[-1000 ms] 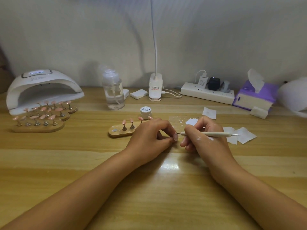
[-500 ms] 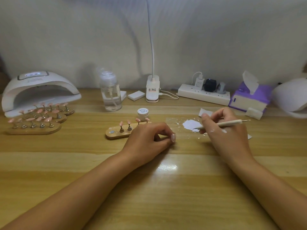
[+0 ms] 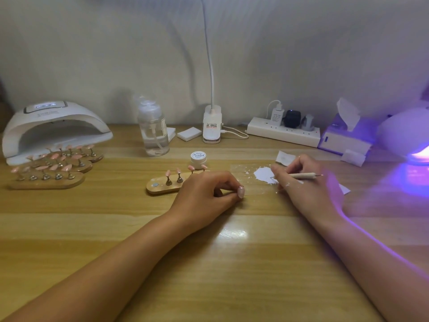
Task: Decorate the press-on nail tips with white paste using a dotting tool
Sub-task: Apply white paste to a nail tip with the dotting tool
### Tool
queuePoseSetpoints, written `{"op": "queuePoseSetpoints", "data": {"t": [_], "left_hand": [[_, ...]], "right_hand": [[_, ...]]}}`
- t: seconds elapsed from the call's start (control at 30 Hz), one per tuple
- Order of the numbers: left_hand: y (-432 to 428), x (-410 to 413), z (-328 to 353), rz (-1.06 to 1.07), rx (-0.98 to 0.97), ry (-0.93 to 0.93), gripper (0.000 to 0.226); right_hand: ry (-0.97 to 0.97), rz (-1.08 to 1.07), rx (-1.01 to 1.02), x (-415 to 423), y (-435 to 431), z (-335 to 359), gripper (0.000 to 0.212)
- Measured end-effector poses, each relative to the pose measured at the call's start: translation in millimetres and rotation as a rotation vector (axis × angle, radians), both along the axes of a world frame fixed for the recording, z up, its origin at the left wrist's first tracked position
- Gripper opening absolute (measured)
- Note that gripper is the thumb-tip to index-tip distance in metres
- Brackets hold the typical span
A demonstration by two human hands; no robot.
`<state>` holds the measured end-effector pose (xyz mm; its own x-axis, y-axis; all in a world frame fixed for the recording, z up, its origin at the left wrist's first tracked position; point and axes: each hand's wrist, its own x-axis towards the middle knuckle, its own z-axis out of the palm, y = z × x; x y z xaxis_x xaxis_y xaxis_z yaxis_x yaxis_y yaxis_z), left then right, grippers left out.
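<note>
The dotting tool (image 3: 303, 175) is not at the nail any more. A second ago its front end was right up against the little pink press-on nail tip (image 3: 241, 192) in the left hand (image 3: 206, 194). Now it has swung away to the right, and that end is down at the blob of white paste (image 3: 263, 175) on the clear sheet (image 3: 241, 169). I think the person is picking up more paste, so the next dot has to wait until the tool comes back. A purple light (image 3: 420, 156) has also come on at the far right and shines over the table (image 3: 116, 228) and the right arm. The right hand (image 3: 308, 189) holds the tool like a pencil, with fingers curled round the front part, and it has white smears on its back. The tool's tip is hidden by the fingers, so I can't see it touch the paste. The left hand rests on the table just right of the wooden stand (image 3: 160, 187), where four other pink tips stand and one spot is bare. Its fingers are curled in tight, and the thumb and first finger pinch the small pink oval, which I take to be the nail tip being decorated.
</note>
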<state>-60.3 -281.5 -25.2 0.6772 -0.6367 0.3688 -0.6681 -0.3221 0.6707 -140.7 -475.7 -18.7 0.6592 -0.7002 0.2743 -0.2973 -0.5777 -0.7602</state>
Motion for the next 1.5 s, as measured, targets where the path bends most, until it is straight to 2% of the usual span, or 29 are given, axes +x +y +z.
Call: {"op": "queuePoseSetpoints", "data": {"t": [0.1, 0.2, 0.27, 0.37, 0.43, 0.53, 0.67, 0.8, 0.97, 1.07, 1.5], "left_hand": [[-1.4, -1.3, 2.3, -0.005, -0.016, 0.059, 0.005], [-0.3, -2.1, 3.0, -0.005, -0.019, 0.1, 0.001], [0.4, -1.7, 3.1, -0.014, -0.022, 0.111, 0.002], [1.2, 0.2, 3.2, 0.0, -0.031, 0.106, 0.007], [1.5, 0.8, 2.7, 0.004, -0.037, 0.087, 0.007], [1.3, 0.6, 1.8, 0.003, -0.033, 0.056, 0.002], [1.1, 0.5, 3.4, 0.009, -0.013, 0.007, 0.018], [-0.1, 0.3, 3.5, 0.007, 0.003, -0.026, 0.02], [-0.8, 0.9, 2.5, 0.013, 0.004, -0.029, 0.024], [-0.7, 1.0, 2.4, 0.011, 0.001, -0.033, 0.03], [-0.6, 0.4, 2.8, 0.011, 0.001, -0.034, 0.031]], "right_hand": [[-0.041, -0.005, -0.062, -0.7, 2.7, 1.3, 0.035], [-0.312, 0.061, -0.018, -4.9, 9.9, 9.6, 0.031], [-0.458, 0.168, 0.177, -7.8, 19.2, 16.4, 0.028], [-0.452, 0.256, 0.547, -10.6, 40.6, 17.2, 0.022], [-0.421, 0.29, 0.68, -11.8, 52.0, 13.4, 0.022], [-0.391, 0.315, 0.661, -12.7, 56.4, 9.7, 0.022], [-0.383, 0.324, 0.641, -9.8, 55.9, 8.8, 0.017], [-0.337, 0.337, 0.598, -7.6, 57.7, 6.4, 0.016], [-0.308, 0.33, 0.548, -6.4, 55.7, 1.9, 0.025], [-0.293, 0.345, 0.53, -6.2, 55.3, 0.5, 0.025], [-0.261, 0.38, 0.505, -5.8, 56.1, 1.0, 0.02]]}}
